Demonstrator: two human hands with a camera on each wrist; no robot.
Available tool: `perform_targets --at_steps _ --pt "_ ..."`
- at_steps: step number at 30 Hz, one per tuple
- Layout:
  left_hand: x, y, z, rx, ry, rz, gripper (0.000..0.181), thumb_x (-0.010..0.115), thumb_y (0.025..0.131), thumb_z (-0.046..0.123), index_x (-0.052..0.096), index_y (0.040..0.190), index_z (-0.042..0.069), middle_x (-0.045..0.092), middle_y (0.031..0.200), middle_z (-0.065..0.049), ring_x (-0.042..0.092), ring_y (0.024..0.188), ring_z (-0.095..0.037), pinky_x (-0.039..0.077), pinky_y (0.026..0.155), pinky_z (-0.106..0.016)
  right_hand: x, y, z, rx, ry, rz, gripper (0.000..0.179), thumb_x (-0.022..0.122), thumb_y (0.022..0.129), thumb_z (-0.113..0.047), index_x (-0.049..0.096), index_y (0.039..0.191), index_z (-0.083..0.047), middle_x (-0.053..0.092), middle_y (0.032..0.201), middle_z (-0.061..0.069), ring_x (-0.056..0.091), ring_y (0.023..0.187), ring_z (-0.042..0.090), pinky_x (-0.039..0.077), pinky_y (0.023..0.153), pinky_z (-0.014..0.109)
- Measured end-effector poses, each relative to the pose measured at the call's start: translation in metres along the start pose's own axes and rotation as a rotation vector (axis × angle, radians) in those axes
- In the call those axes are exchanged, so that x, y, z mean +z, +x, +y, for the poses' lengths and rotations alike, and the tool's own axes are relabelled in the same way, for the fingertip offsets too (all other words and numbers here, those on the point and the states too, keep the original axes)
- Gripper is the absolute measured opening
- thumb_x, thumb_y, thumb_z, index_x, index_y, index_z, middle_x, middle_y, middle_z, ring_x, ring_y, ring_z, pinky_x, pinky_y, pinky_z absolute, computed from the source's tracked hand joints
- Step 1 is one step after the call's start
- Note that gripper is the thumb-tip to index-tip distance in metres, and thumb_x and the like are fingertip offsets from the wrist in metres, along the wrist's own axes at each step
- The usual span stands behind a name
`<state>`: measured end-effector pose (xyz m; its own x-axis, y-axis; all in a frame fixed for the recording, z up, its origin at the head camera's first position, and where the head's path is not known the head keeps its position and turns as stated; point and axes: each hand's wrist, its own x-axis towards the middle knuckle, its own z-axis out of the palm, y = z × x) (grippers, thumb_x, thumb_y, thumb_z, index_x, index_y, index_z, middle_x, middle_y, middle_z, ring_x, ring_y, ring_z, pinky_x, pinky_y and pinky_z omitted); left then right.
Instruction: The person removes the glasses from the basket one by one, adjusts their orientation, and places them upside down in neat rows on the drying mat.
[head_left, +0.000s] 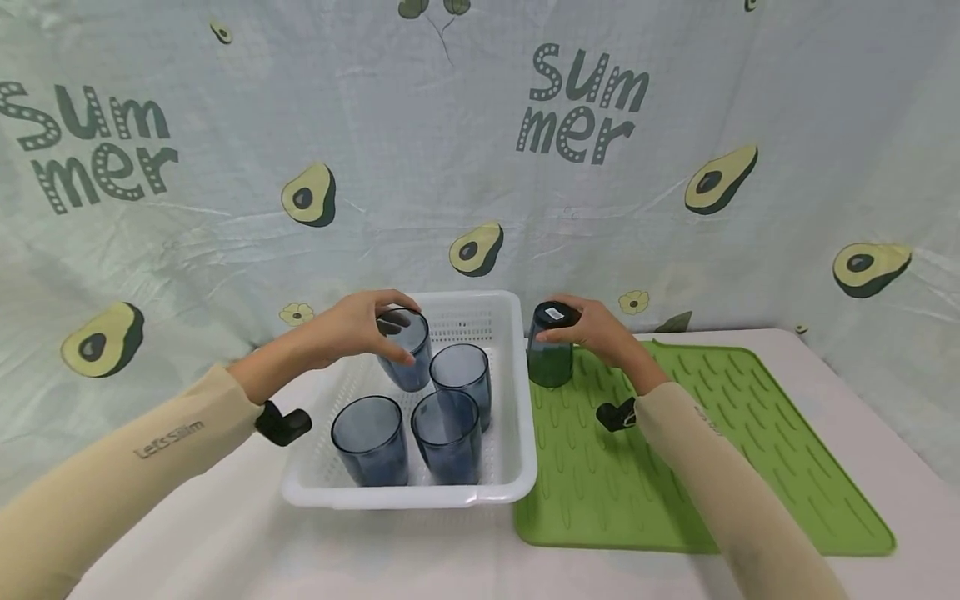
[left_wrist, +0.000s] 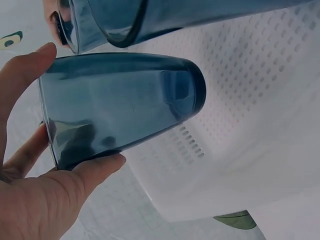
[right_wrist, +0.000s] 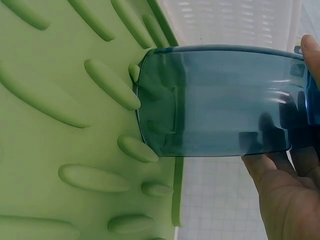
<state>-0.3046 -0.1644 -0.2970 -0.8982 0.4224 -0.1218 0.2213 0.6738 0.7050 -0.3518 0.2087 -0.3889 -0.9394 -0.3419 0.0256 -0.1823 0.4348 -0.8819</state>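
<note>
My left hand [head_left: 360, 329] grips a blue-grey glass tumbler [head_left: 408, 354] by its rim, at the back left of the white basket [head_left: 527, 400]. In the left wrist view the thumb and fingers hold that tumbler [left_wrist: 120, 100] at its open end. With my right hand [head_left: 592, 329] I hold another tumbler [head_left: 551, 358] upside down by its base, which bears a white label. Its rim meets the far left corner of the green mat [head_left: 645, 467]; in the right wrist view this tumbler [right_wrist: 225, 100] touches the mat's raised ridges [right_wrist: 112, 85].
Several more tumblers stand upright in the basket, including a front left one [head_left: 370, 442], a front right one [head_left: 447, 437] and one behind it [head_left: 463, 371]. The mat lies right beside the basket on the white table [head_left: 300, 550]. A printed cloth [head_left: 405, 167] hangs behind.
</note>
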Motion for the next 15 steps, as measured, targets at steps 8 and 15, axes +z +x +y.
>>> perform_targets --at_steps 8,15 --pt "-0.004 -0.019 0.000 0.019 -0.021 0.069 0.078 0.092 0.075 0.017 0.054 0.142 0.011 0.056 0.143 -0.017 0.054 0.132 -0.034 0.053 0.098 -0.049 0.000 0.001 0.002 -0.008 -0.029 0.011 0.085 0.081 0.089 -0.027 0.035 0.159 -0.011 0.032 0.160 0.021 0.044 0.138 0.041 0.043 0.107 0.060" --pt "-0.009 -0.029 0.001 0.039 -0.031 0.098 0.078 0.092 0.074 0.018 0.054 0.142 0.011 0.057 0.143 -0.014 0.053 0.134 -0.033 0.052 0.100 -0.049 0.001 0.003 0.004 0.015 -0.020 0.008 0.088 0.083 0.087 -0.031 0.035 0.159 -0.013 0.027 0.164 0.019 0.041 0.142 0.041 0.043 0.108 0.059"
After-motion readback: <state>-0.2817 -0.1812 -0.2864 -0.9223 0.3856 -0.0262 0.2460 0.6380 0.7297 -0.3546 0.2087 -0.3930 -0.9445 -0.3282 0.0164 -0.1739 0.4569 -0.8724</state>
